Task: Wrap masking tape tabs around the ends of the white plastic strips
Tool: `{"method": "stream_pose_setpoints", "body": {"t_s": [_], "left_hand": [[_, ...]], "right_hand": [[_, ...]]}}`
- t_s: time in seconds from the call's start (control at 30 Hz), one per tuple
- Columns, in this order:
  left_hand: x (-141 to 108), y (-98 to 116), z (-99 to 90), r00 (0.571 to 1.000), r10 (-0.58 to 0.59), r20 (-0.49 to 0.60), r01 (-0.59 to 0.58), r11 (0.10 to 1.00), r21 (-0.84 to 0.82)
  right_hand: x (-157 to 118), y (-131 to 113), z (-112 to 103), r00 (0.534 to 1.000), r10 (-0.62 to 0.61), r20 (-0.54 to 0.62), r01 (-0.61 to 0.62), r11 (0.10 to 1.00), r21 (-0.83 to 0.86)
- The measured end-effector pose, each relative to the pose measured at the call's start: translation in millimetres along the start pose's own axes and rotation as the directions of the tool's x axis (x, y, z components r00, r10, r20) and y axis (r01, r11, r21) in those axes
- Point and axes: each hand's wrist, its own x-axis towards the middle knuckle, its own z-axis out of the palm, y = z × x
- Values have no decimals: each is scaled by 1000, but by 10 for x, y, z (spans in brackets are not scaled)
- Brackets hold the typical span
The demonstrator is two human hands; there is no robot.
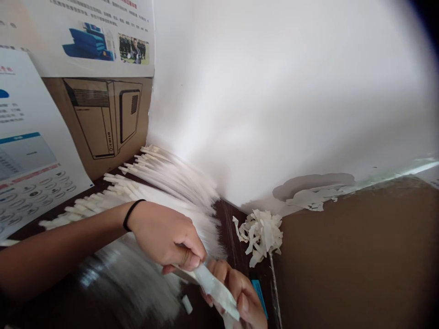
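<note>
My left hand (168, 237), with a black band at the wrist, pinches one end of a whitish strip of tape (216, 290) between thumb and fingers. At the lower middle, my right hand (240, 292) has its fingers curled round the strip's other end. The strip slants down to the right between the hands. Bundles of white fibres with pale wrapped ends (120, 187) lie beyond and beside my left forearm. More white fibres (130, 278), blurred, spread below that forearm. A small white piece (187, 304) rests on the dark surface left of my right hand.
A heap of crumpled pale strips (262, 233) lies beyond my right hand, near a blue object (259, 297). Brown cardboard (356, 256) is at the right. A white wall (274, 91) and a cardboard panel with printed sheets (103, 119) stand behind.
</note>
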Motion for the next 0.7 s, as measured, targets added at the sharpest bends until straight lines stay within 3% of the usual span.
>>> {"method": "stream_pose_setpoints", "body": {"t_s": [0.1, 0.23, 0.43, 0.6, 0.7], "left_hand": [[-17, 1, -14, 1000, 18, 5, -18, 1000, -1], [-49, -1, -50, 999, 32, 8, -31, 999, -7], [-71, -13, -63, 1000, -22, 21, 21, 998, 56], [-59, -13, 54, 990, -22, -142, 59, 963, 264], [-39, 8, 138, 972, -7, -234, 105, 907, 409]], "right_hand": [[16, 1, -9, 999, -16, -45, 16, 1000, 1], [29, -125, -78, 994, 56, -91, -60, 998, -37], [8, -201, -192, 967, 109, -231, -163, 960, -227], [27, -73, -247, 923, 99, -371, -267, 860, -436], [48, -67, -207, 917, 134, -376, -336, 769, -544]]}}
